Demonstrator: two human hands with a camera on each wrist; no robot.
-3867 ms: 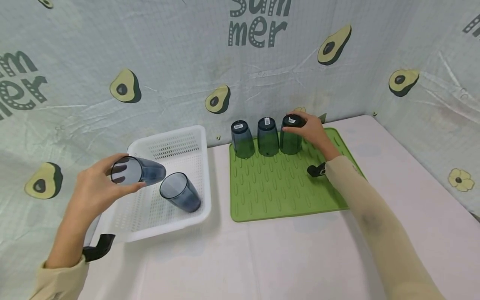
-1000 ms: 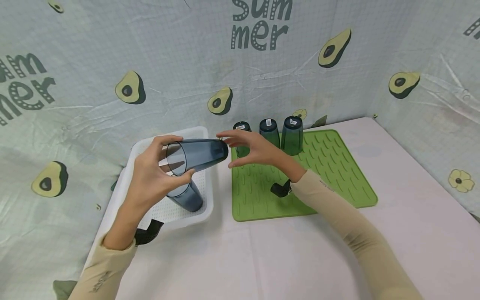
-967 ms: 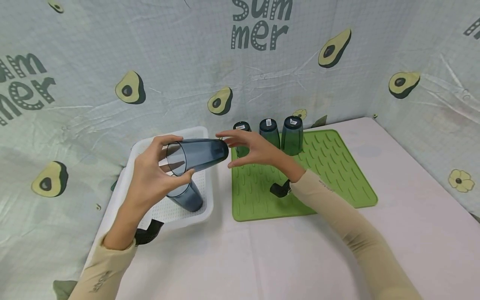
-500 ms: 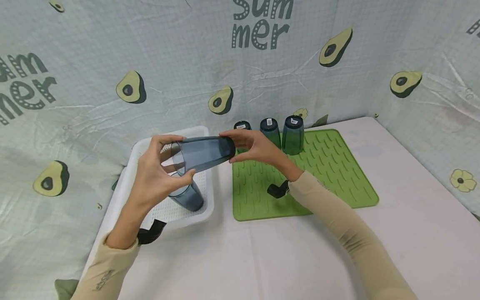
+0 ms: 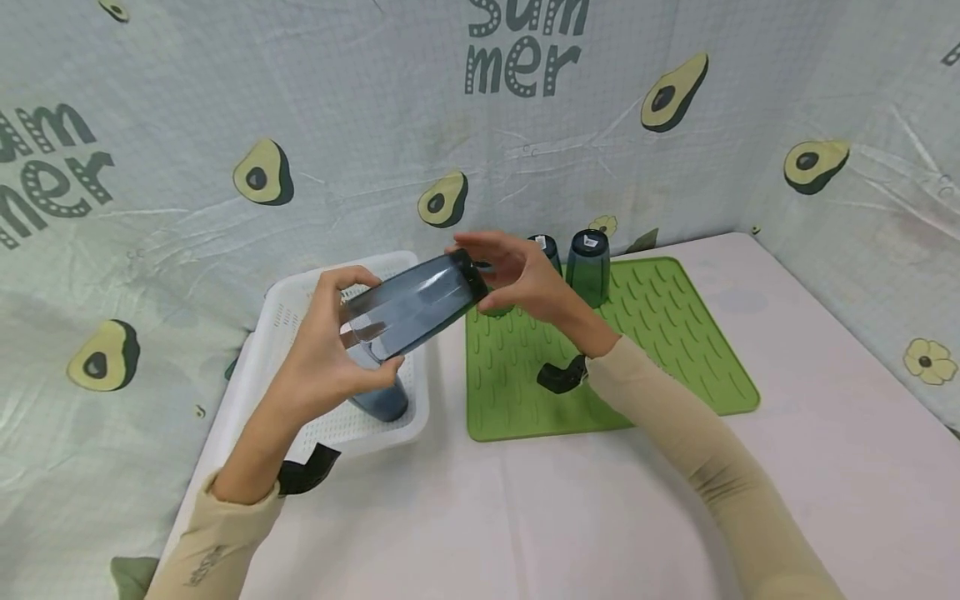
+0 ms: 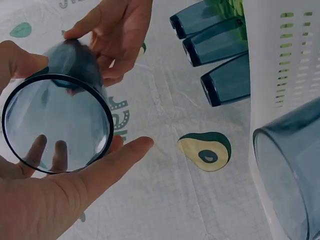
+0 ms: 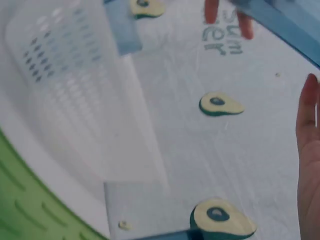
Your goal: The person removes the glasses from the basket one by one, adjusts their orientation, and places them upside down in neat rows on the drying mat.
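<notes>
My left hand holds a translucent blue tumbler near its mouth, above the right edge of a white perforated basket. My right hand grips the tumbler's dark base. The tumbler lies tilted, base up and to the right. In the left wrist view its open mouth faces the camera and the right hand is on the far end. A second tumbler stands in the basket, partly hidden by the left hand.
A green ribbed mat lies right of the basket. Three blue tumblers stand upside down along its back edge; one shows fully, the others are partly behind my right hand. An avocado-print sheet walls the table at the back and sides.
My right hand came from the mat to the held tumbler and closed on its base. The tumbler has risen a little, and its base end has tipped upward.
</notes>
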